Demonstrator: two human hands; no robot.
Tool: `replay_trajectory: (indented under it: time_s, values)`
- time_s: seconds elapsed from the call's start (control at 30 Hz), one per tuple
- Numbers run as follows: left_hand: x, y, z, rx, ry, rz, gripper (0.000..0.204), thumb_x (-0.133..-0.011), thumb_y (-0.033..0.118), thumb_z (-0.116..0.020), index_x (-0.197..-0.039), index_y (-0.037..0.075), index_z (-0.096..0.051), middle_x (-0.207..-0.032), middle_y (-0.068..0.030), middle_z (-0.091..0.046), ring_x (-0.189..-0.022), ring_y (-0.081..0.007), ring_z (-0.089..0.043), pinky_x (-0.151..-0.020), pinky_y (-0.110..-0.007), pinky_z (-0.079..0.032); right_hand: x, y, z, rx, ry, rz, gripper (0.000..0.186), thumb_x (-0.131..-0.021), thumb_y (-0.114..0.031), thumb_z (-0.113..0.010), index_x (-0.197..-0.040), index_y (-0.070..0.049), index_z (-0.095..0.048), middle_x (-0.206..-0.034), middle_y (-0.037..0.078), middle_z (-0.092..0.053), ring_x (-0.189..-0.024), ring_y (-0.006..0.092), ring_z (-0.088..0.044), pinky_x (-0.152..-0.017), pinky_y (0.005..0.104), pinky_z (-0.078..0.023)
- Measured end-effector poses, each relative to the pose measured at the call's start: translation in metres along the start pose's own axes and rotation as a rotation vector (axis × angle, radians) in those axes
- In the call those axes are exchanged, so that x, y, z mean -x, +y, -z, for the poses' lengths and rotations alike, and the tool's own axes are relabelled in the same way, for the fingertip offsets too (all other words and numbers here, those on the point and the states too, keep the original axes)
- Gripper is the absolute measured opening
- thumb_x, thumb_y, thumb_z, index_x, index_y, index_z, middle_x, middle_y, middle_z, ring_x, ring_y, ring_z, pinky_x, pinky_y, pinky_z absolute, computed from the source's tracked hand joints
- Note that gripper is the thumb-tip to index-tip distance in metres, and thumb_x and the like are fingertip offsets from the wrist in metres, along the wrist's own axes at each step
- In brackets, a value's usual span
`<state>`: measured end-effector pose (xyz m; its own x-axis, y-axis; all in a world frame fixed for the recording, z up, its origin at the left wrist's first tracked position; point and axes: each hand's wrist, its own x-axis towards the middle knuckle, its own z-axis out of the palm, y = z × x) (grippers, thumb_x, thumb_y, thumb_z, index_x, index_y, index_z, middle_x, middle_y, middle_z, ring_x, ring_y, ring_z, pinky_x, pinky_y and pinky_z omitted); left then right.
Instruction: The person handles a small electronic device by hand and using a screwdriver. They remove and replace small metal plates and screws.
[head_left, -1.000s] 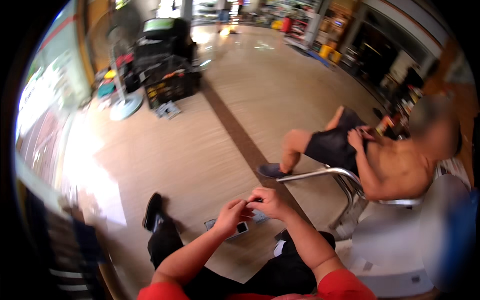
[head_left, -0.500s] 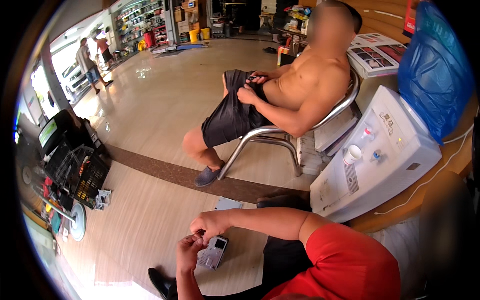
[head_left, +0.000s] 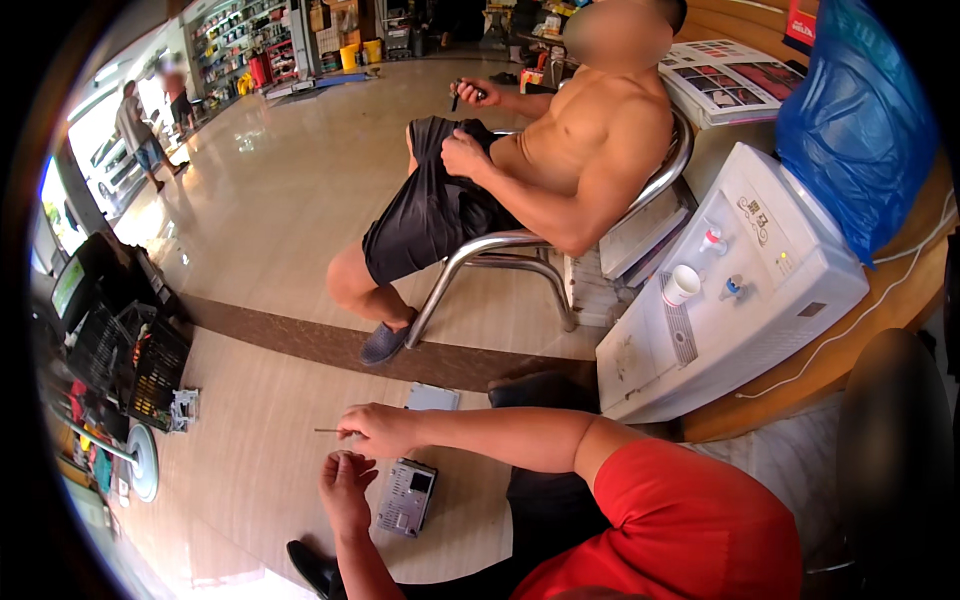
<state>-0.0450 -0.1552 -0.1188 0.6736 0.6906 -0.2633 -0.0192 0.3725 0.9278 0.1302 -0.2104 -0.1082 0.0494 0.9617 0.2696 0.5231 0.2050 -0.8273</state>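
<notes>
My right hand (head_left: pixel 377 430) is closed on a thin rod-like tool (head_left: pixel 325 430), perhaps a screwdriver, which points left. Just below it, my left hand (head_left: pixel 346 488) has its thumb and fingertips pinched together; whatever may be between them is too small to make out. Beneath and to the right of my hands, a silver metal electronic unit (head_left: pixel 398 511) with a dark square on top lies on the floor, near my black-trousered leg. A flat silver plate (head_left: pixel 432 397) lies behind it, partly beside my right forearm.
A shirtless person (head_left: pixel 590 160) on a steel-framed chair holds a small dark object. At right stand a white water dispenser (head_left: pixel 640 360) with a paper cup and a blue bag (head_left: pixel 850 130). Black crates (head_left: pixel 155 375) and a fan base (head_left: pixel 142 460) are left; two people (head_left: pixel 135 125) walk farther back.
My view has swung right. My hands have come slightly apart, and the thin tool now shows in my right hand. The seated person's hand with the dark object has risen.
</notes>
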Motion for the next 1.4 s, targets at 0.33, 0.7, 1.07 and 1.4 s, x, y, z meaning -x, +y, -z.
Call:
replay_trajectory:
  time_s: [0.33,0.7,1.07,1.4]
  values:
    - [0.001,0.002,0.008,0.095,0.059,-0.064,0.018,-0.101,0.024,-0.045,-0.096,0.009,-0.053,-0.089,-0.0047,-0.062,-0.08,-0.0202,-0.067,-0.069,-0.032,-0.054,-0.014,-0.007,-0.018,-0.034,0.038,-0.066,0.025,-0.086,-0.006,-0.052,-0.105,0.007,-0.062,-0.103,0.026,-0.065,-0.099,0.0381,-0.063,-0.088,0.0415,-0.05]
    - [0.004,-0.001,0.007,0.051,0.079,-0.027,0.021,-0.101,0.026,-0.044,-0.094,0.008,-0.054,-0.083,-0.0034,-0.062,-0.077,-0.0166,-0.065,-0.069,-0.031,-0.052,-0.013,-0.008,-0.022,-0.019,0.061,-0.053,0.022,-0.082,-0.007,-0.055,-0.097,0.006,-0.064,-0.093,0.026,-0.066,-0.091,0.039,-0.064,-0.082,0.0421,-0.051]
    - [0.004,0.005,-0.006,0.105,0.09,-0.019,0.011,-0.099,0.018,-0.05,-0.097,0.008,-0.055,-0.083,-0.0028,-0.061,-0.077,-0.0141,-0.063,-0.069,-0.028,-0.051,0.002,0.0,-0.01,-0.019,-0.008,-0.104,0.032,-0.084,-0.003,-0.057,-0.115,0.005,-0.061,-0.104,0.024,-0.065,-0.099,0.0379,-0.063,-0.087,0.0418,-0.05]
    - [-0.001,0.004,-0.007,0.111,0.12,-0.035,0.006,-0.097,0.011,-0.052,-0.099,0.006,-0.053,-0.083,-0.0044,-0.061,-0.076,-0.0146,-0.063,-0.071,-0.028,-0.052,-0.005,0.0,-0.008,0.004,-0.029,-0.122,0.029,-0.086,-0.004,-0.057,-0.113,0.004,-0.061,-0.102,0.024,-0.065,-0.098,0.0379,-0.063,-0.087,0.0426,-0.049]
